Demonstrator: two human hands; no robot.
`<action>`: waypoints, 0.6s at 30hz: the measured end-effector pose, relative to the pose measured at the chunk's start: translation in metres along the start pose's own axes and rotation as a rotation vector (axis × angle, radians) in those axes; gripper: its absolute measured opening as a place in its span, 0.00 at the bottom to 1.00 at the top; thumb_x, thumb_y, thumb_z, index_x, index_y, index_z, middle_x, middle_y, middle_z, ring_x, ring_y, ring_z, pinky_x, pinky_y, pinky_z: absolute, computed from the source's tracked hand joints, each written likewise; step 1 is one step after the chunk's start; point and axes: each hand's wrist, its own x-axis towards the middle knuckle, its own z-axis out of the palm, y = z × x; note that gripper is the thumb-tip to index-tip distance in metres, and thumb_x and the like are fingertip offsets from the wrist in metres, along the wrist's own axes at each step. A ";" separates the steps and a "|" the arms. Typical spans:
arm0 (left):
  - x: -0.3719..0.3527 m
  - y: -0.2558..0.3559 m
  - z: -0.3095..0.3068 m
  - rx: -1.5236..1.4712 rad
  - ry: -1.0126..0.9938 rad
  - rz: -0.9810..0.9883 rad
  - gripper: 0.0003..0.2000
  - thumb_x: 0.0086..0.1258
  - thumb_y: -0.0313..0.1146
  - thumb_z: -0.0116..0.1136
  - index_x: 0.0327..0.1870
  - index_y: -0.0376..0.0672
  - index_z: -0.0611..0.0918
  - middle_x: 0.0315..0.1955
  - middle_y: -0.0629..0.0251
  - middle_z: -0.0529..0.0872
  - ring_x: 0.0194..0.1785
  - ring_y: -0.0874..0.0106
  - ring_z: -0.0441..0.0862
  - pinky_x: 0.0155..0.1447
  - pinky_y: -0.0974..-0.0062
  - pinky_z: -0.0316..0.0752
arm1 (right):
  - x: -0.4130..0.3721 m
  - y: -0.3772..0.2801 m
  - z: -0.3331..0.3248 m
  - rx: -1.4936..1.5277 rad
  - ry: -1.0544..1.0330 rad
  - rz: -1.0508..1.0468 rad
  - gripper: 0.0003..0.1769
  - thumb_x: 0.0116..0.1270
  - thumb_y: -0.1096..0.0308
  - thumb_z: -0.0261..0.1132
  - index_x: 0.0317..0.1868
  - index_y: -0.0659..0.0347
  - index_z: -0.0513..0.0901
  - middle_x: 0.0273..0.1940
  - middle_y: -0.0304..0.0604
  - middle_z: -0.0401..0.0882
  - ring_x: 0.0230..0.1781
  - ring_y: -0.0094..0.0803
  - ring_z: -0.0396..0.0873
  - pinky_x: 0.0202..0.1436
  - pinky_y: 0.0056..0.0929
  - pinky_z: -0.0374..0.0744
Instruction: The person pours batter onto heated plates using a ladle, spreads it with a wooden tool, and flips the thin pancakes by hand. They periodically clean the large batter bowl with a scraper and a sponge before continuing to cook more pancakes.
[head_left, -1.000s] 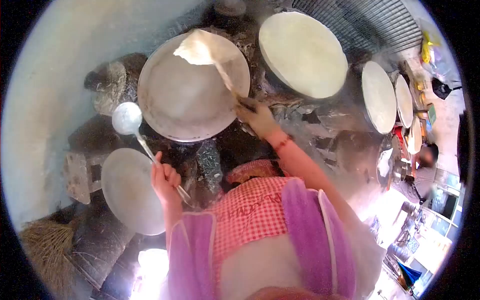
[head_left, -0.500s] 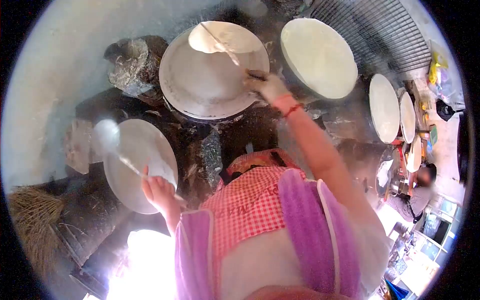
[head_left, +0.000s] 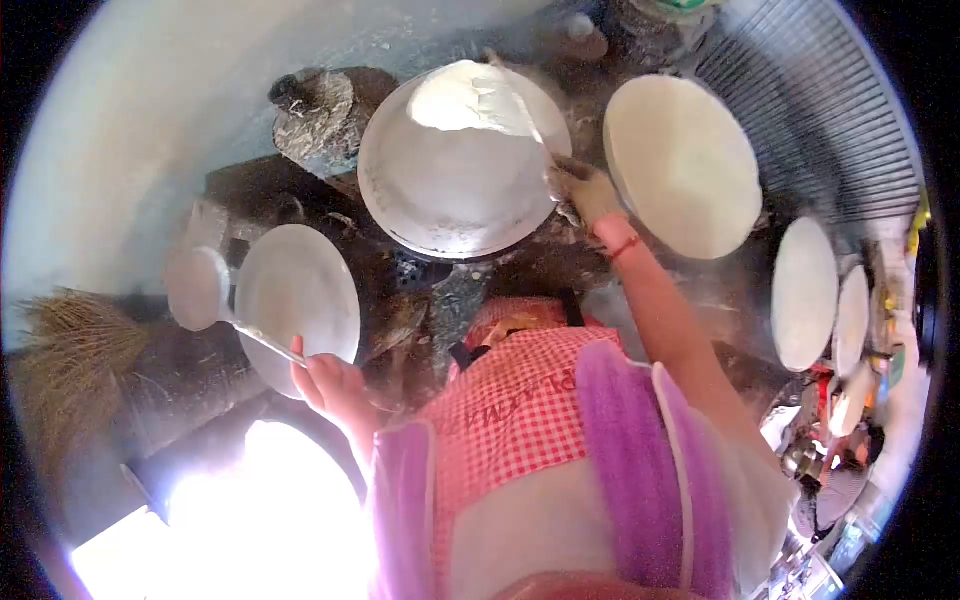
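My right hand (head_left: 587, 190) grips a thin pale stick (head_left: 527, 108) at the right edge of a big round pan (head_left: 440, 190). The stick crosses the right side of a thick white batter patch (head_left: 465, 97) at the pan's far edge, and the batter is ridged there. At the left, my left hand (head_left: 338, 388) is closed around the handle of a long-handled ladle (head_left: 198, 290) with a wide round head. The ladle's head hangs just left of a pale round basin (head_left: 298, 275), with its handle passing over the basin's near part.
A round pale-topped pan or lid (head_left: 683, 165) stands right of the big pan, with more round discs (head_left: 804, 293) farther right. A crusted pot-like object (head_left: 315, 115) sits behind left. A straw broom (head_left: 75, 350) lies at far left. Another person (head_left: 835, 495) is at lower right.
The view has shifted, moving most things right and down. The stick has swung toward the right side of the batter, which now looks ridged. The ladle head has moved left, off the basin's edge.
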 end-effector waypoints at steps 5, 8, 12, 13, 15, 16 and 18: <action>-0.031 0.009 0.027 -0.003 -0.022 -0.036 0.16 0.78 0.32 0.44 0.63 0.40 0.70 0.19 0.76 0.63 0.16 0.86 0.55 0.17 0.85 0.49 | 0.033 0.002 0.051 -0.261 -0.210 0.098 0.21 0.61 0.61 0.70 0.52 0.64 0.82 0.30 0.38 0.83 0.20 0.23 0.76 0.21 0.24 0.75; -0.041 0.017 0.018 -0.020 0.092 -0.003 0.16 0.78 0.33 0.44 0.64 0.41 0.70 0.18 0.76 0.62 0.16 0.86 0.54 0.17 0.85 0.49 | 0.023 -0.036 0.011 -0.351 -0.273 -0.181 0.24 0.59 0.63 0.72 0.54 0.65 0.81 0.40 0.44 0.84 0.35 0.24 0.81 0.43 0.22 0.79; -0.059 0.015 0.010 0.024 0.230 0.022 0.15 0.78 0.33 0.45 0.62 0.41 0.72 0.18 0.77 0.62 0.16 0.86 0.54 0.17 0.85 0.48 | 0.063 -0.007 -0.029 0.209 -0.279 0.076 0.22 0.59 0.65 0.71 0.54 0.62 0.80 0.38 0.41 0.84 0.34 0.24 0.82 0.34 0.20 0.80; -0.064 0.016 0.011 0.059 0.256 0.014 0.15 0.78 0.32 0.45 0.62 0.41 0.72 0.18 0.77 0.62 0.16 0.86 0.54 0.17 0.85 0.48 | 0.038 -0.033 -0.004 -0.014 -0.159 0.178 0.23 0.59 0.65 0.71 0.53 0.64 0.80 0.36 0.40 0.84 0.31 0.24 0.81 0.30 0.19 0.80; -0.059 0.016 0.008 -0.019 0.203 0.013 0.15 0.78 0.33 0.45 0.62 0.41 0.72 0.19 0.76 0.62 0.16 0.86 0.54 0.18 0.85 0.48 | 0.045 -0.017 0.037 -0.200 -0.285 0.198 0.23 0.61 0.59 0.70 0.54 0.59 0.80 0.31 0.37 0.83 0.26 0.23 0.80 0.26 0.24 0.79; -0.052 0.023 0.013 -0.012 0.186 0.012 0.15 0.78 0.33 0.45 0.62 0.41 0.72 0.19 0.76 0.63 0.16 0.86 0.55 0.18 0.85 0.48 | 0.040 -0.019 0.051 -0.473 -0.303 0.092 0.23 0.61 0.60 0.70 0.54 0.59 0.80 0.29 0.36 0.82 0.25 0.22 0.79 0.25 0.24 0.79; -0.040 0.030 0.018 -0.005 0.171 0.045 0.16 0.78 0.34 0.45 0.62 0.40 0.71 0.20 0.76 0.64 0.16 0.86 0.55 0.18 0.85 0.49 | 0.022 -0.035 0.056 -0.497 -0.372 0.057 0.23 0.61 0.62 0.71 0.55 0.59 0.80 0.28 0.34 0.81 0.24 0.20 0.77 0.25 0.23 0.77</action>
